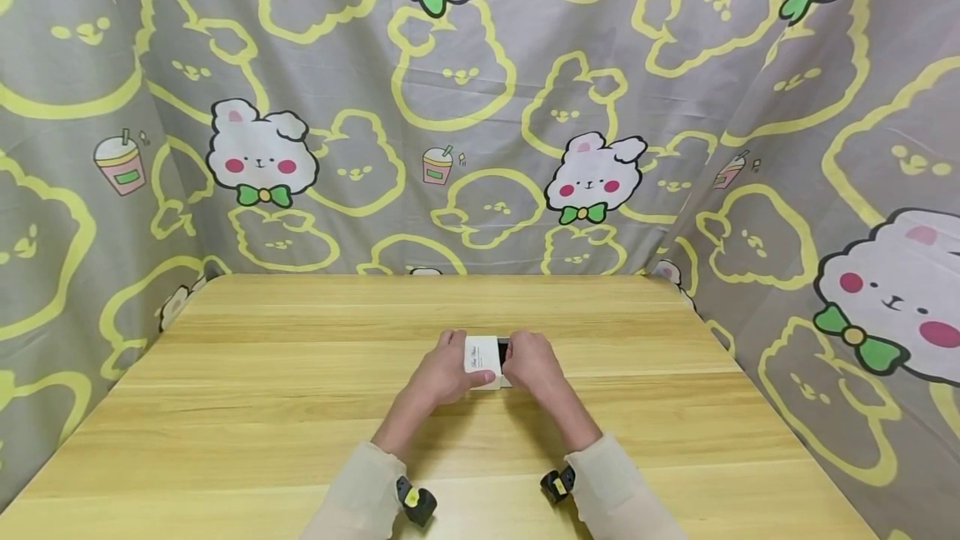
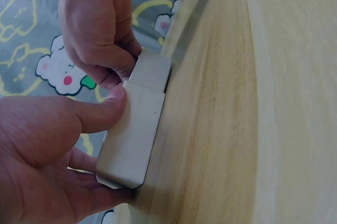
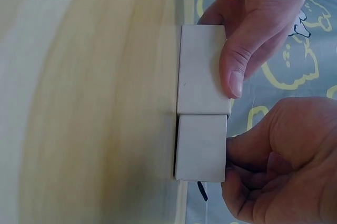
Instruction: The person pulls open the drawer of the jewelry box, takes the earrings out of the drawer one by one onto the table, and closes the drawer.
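A small white drawer box with dark script on its sleeve stands on the wooden table. My left hand grips the sleeve, thumb along its near edge and fingers around the far side and end. Out of the sleeve's right end sticks the inner drawer, about a hand's width of fingers long, with a dark interior. My right hand holds the drawer with curled fingers at its open top; the fingertips are partly hidden. A short black ribbon-like tab hangs from the drawer's outer end.
The light wooden table extends around both hands. A grey curtain with yellow outlines and white cartoon animals hangs along its back and sides. Black wrist-worn devices sit at both cuffs.
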The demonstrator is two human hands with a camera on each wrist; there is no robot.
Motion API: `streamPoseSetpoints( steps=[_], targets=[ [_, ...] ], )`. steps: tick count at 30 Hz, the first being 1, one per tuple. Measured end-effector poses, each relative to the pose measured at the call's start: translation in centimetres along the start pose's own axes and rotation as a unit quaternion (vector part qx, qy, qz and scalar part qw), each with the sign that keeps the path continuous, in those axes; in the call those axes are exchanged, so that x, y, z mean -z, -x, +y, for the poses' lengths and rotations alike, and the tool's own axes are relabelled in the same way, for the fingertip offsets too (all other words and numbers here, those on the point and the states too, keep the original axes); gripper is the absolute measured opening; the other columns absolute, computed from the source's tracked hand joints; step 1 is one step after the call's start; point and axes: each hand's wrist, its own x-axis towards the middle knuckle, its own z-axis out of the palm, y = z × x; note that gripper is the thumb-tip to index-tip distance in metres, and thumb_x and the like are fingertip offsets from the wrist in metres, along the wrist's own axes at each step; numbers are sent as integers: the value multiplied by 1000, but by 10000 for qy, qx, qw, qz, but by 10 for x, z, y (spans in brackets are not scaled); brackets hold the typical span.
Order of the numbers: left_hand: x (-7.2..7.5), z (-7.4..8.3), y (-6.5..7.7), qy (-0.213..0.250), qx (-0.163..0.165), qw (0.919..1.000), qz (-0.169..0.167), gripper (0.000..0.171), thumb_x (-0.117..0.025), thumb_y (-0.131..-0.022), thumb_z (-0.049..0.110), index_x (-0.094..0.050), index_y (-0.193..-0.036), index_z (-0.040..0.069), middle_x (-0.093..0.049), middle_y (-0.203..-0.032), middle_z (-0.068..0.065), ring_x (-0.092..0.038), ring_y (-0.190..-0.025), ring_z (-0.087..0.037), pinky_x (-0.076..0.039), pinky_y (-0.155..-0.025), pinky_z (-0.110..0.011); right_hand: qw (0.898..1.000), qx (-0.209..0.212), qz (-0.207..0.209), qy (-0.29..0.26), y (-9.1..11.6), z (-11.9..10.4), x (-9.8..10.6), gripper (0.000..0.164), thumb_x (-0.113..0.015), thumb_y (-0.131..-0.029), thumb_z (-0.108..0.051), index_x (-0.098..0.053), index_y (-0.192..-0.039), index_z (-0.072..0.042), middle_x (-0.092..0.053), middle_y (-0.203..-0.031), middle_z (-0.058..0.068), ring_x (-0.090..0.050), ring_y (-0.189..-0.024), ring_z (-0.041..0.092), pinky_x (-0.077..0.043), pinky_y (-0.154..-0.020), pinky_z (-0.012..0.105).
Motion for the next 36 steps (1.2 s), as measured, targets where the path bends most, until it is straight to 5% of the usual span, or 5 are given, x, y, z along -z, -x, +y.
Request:
streamPoseSetpoints(
  steps=[14,27,36],
  targets=[
    [0,1,0,-28,89,9999,-69,92,-77,-89,42,-32,-153,-5,-43,-147,-19,-53,-89,-24,-47,-76,-35,9995,112,-100,-265,-2,3,7,19,-65,-69,11,-66,-64,-7,-62,-64,2,-52,-63,17,-42,-55,25],
    [0,0,0,-13,74,9999,-75,91,-78,-89,42,-33,-153,-5,-44,-145,-18,-53,-88,-24,-46,-74,-34,9991,140,-231,-342,-2,4,11,18,-72,-73,6,-70,-64,-9,-64,-66,0,-54,-68,18,-44,-60,26],
    [1,0,0,-24,74,9999,-69,90,-78,-89,41,-33,-153,-6,-45,-143,-19,-53,-87,-24,-46,-74,-34,9990,192,-239,-316,-2,4,11,19,-64,-73,8,-65,-62,-8,-59,-63,0,-51,-64,17,-40,-55,24]
  ],
)
